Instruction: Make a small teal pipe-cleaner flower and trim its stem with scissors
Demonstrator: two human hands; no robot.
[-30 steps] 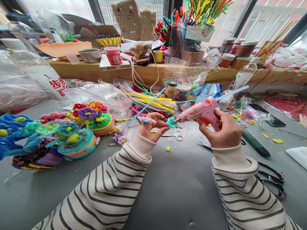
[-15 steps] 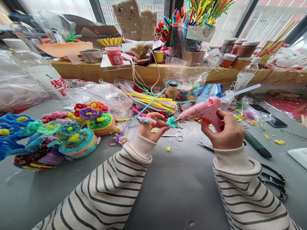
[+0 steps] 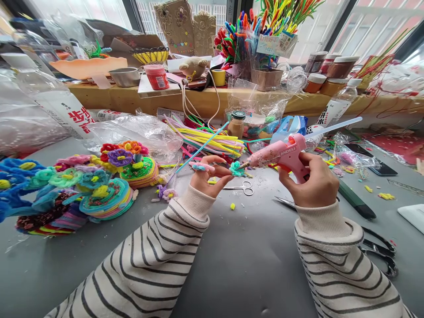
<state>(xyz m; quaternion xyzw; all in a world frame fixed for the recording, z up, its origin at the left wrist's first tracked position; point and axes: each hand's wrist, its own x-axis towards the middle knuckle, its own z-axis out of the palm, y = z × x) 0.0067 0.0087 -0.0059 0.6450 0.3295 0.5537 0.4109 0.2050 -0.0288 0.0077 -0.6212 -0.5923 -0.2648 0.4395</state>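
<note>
Between thumb and fingers, my left hand [image 3: 211, 178] pinches a small teal fuzzy flower [image 3: 236, 168]. A pink and blue fuzzy piece [image 3: 201, 166] rests at the fingers of that hand. My right hand [image 3: 313, 180] is wrapped round the handle of a pink glue gun [image 3: 278, 154], with a pale glue stick [image 3: 341, 126] out of its back. The gun's nozzle points left and meets the teal flower. Below the flower, small scissors [image 3: 247, 188] lie on the grey table [image 3: 251, 265].
Colourful fuzzy flowers on round bases [image 3: 107, 198] stand at the left. Behind the hands lie bundled pipe cleaners [image 3: 212, 139] and a small jar [image 3: 236, 123]. At the right are a green cutter [image 3: 356, 199] and black-handled scissors [image 3: 380, 251].
</note>
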